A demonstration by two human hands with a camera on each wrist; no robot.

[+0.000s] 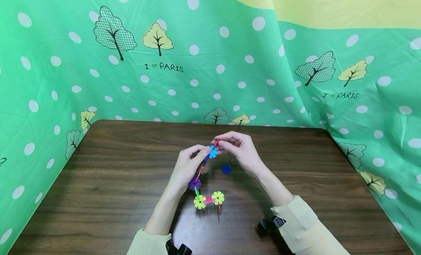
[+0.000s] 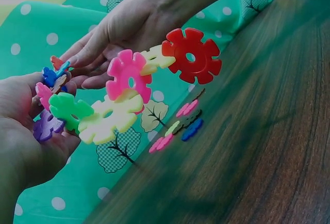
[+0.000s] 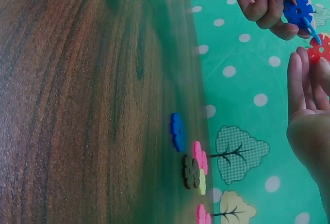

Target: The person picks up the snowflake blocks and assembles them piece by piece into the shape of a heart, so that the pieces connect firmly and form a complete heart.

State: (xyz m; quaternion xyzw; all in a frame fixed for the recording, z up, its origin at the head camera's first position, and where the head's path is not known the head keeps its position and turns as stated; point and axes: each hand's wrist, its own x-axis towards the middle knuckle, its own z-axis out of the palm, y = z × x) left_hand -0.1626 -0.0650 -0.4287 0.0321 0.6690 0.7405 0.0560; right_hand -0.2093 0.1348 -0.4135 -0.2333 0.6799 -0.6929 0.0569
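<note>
A chain of flower-shaped plastic interlocking discs hangs between the two hands, above the wooden table. My left hand (image 1: 184, 168) pinches the chain near its upper end, thumb by the light blue disc (image 1: 213, 152). Between the fingertips of my right hand (image 1: 242, 149) is the red end disc (image 3: 318, 49), which meets the light blue one. Down from the left hand run a purple disc (image 1: 194, 184), a green disc (image 2: 71, 111), a yellow disc (image 1: 199, 202), a pink disc (image 2: 125, 74), another yellow disc (image 1: 217, 197) and a red disc (image 2: 192, 56) at the lower end.
Loose discs lie on the table (image 1: 115, 182) beyond the chain: a dark blue disc (image 1: 226, 169), a dark brown disc (image 3: 191, 172) and several pink and yellow ones, partly behind the right hand in the head view. A green dotted cloth (image 1: 197, 75) hangs behind the table.
</note>
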